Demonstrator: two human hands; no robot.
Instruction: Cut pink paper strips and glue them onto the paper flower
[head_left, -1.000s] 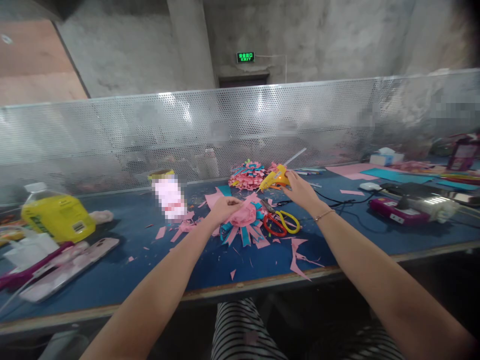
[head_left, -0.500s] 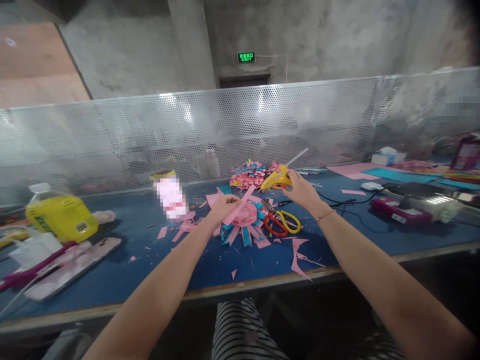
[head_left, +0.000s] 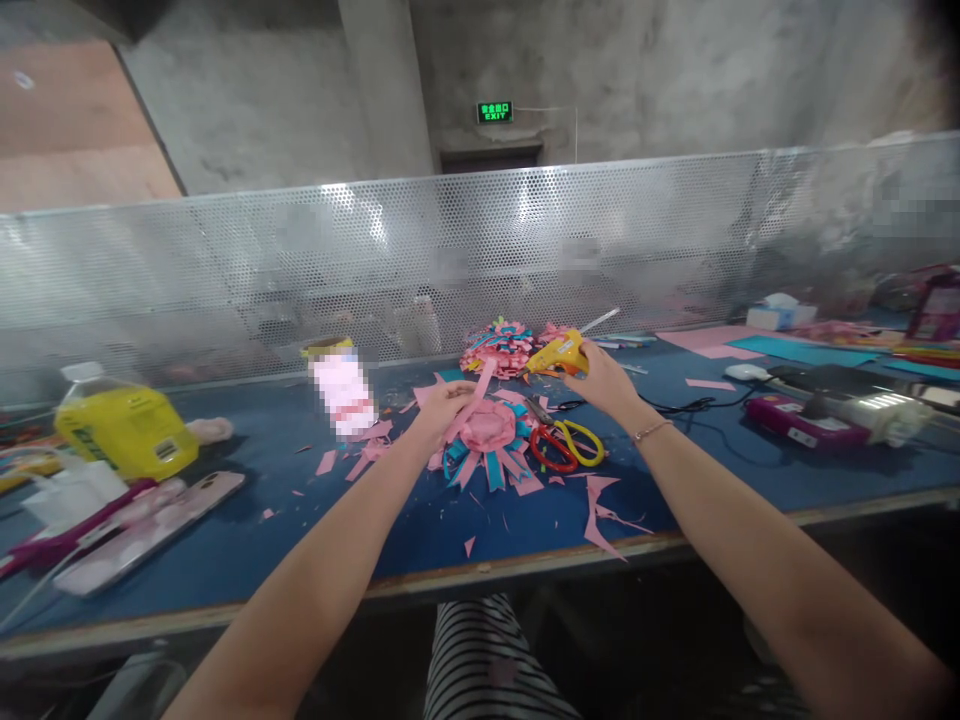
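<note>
Left hand (head_left: 442,402) pinches a pink strip (head_left: 475,395) over the paper flower (head_left: 487,432) mid-bench, right hand (head_left: 606,380) closed round the glue gun (head_left: 559,355) just beyond; paper looks light, floppy, tear-prone, so grip by edges, gun by its handle.

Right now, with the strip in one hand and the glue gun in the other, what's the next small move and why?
Probably swing the glue gun nozzle toward the pink strip. The right hand grips it beside the paper flower, while the left hand holds the strip raised and apart.
</note>
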